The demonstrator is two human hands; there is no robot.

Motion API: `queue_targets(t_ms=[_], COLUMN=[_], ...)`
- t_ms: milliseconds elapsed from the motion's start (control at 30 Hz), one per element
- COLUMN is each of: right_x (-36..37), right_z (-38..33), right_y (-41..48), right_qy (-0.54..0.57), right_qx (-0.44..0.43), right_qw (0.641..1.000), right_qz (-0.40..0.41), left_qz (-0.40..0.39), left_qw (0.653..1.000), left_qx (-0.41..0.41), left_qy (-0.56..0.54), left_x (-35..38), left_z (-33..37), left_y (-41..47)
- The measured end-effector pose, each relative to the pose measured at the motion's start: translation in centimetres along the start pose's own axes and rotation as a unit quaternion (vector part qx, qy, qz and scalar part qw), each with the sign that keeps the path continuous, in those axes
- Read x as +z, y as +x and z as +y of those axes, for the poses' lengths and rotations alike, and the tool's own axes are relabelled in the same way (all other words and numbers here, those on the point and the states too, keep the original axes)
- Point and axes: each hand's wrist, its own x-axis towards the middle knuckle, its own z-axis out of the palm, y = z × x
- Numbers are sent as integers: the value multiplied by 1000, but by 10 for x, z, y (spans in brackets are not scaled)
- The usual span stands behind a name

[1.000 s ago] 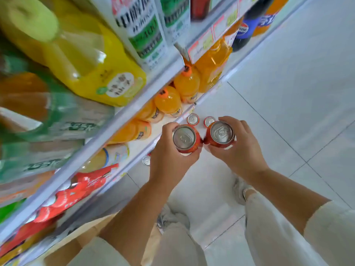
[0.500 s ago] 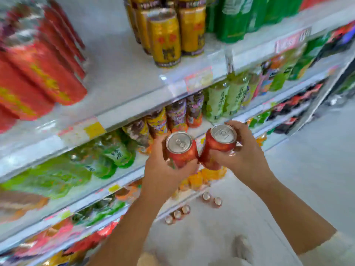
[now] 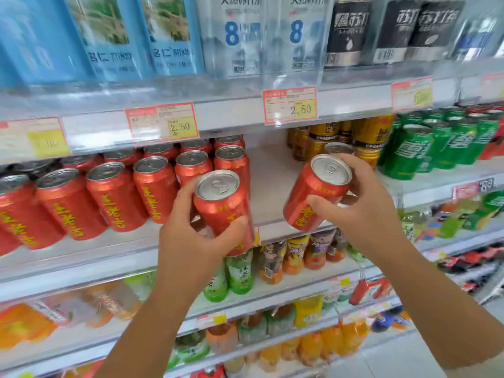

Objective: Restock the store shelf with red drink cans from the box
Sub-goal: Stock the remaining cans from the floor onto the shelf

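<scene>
My left hand (image 3: 191, 241) grips a red drink can (image 3: 221, 205) with a silver top, held in front of the shelf edge beside the stocked red cans. In my right hand (image 3: 362, 214) is a second red can (image 3: 313, 197), tilted left and held before a bare stretch of the white shelf (image 3: 268, 181). Several matching red cans with yellow lettering (image 3: 114, 195) stand in rows on that shelf, left of the gap. The box is out of view.
Gold cans (image 3: 335, 137) and green cans (image 3: 436, 145) stand right of the gap. Water bottles (image 3: 240, 36) fill the shelf above, behind price tags (image 3: 290, 105). Bottled teas and juices (image 3: 286, 257) line the lower shelves. Floor shows at bottom right.
My view rose from the floor and low shelves to the red-can shelf. Both hands lifted their cans up to that shelf and moved apart.
</scene>
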Motion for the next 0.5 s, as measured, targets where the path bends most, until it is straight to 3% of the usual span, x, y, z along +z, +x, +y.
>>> queue_targets(t_ms=[500], right_x=[76], right_z=[69], right_y=[143], right_qy=[3], right_qx=[35], right_qw=[996], right_qz=[-86], left_qz=[85], left_qw=[995], left_qx=[-13], left_qy=[43], left_x=[23], left_z=[-3], left_y=[13])
